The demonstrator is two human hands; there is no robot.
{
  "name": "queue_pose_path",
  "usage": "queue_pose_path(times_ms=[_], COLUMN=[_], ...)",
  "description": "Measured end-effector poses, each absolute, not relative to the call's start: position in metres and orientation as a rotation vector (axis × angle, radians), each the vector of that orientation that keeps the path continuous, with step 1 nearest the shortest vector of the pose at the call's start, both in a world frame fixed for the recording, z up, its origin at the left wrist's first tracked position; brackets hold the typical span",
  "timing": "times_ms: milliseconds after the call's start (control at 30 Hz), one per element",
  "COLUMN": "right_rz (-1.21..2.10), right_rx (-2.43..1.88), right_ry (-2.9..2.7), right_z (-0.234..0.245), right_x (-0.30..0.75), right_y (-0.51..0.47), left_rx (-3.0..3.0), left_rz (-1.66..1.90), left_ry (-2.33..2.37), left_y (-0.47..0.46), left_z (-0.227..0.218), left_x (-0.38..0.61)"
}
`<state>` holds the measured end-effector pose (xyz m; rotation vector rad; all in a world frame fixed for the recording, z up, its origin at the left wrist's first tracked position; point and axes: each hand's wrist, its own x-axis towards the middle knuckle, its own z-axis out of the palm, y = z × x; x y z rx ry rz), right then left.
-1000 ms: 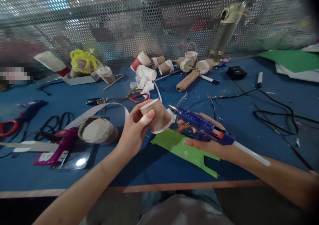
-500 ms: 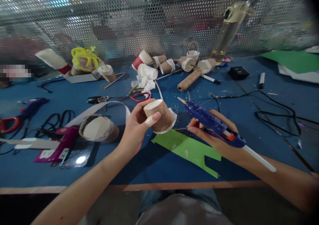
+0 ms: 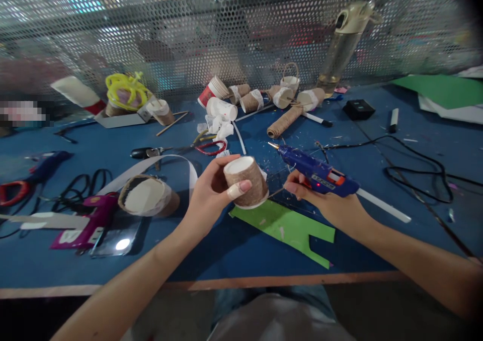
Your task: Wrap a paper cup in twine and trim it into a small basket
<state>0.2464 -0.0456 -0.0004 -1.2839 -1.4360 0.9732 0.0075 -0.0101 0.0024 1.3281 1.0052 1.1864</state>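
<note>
My left hand (image 3: 211, 192), with a pale band around its thumb, is closed around a small paper cup (image 3: 251, 184) wrapped in brown twine. The cup is tilted, its white end facing up and away, and a bit of white trim shows behind its right side. My right hand (image 3: 326, 200) grips a blue glue gun (image 3: 311, 166), nozzle pointing left above the cup's far side and a white glue stick (image 3: 383, 205) jutting from its back. A thin strand of twine (image 3: 277, 192) runs from the cup to my right fingertips. Nozzle and cup are apart.
Beneath the cup lies green paper (image 3: 283, 228). At left are a handled cup (image 3: 149, 197), a magenta glue gun (image 3: 88, 223), a phone (image 3: 116, 238) and scissors (image 3: 211, 147). Twine-wrapped cups (image 3: 251, 101), a twine roll (image 3: 285, 122) and a bottle (image 3: 341, 49) stand behind; a black cable (image 3: 415, 197) curls right.
The cup has shifted slightly right and down and turned a little more upright. The glue gun has swung more level, its rear end rising. Twine now shows stretched between cup and right fingers.
</note>
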Motion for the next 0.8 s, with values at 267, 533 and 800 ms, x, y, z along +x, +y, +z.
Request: queue_pose_path(times_ms=[267,533,800], right_rz=[1.038,1.115,1.137], right_rx=[-1.367,-1.308,-1.318], right_ry=[-1.378,-1.273,-1.273], right_z=[0.0048,-0.0029,0.0039], right_x=[0.2446,0.2455,0.2436], right_y=[-0.0458,-0.0444,-0.043], left_rx=[1.317,1.27,1.25], left_rz=[1.133,1.112,1.109], left_ry=[0.991,0.974,0.873], left_y=[-0.0105,-0.0119,-0.0133], left_z=[0.0049,0.0057,0.0053], left_x=[0.0097,0.0112,0.0104])
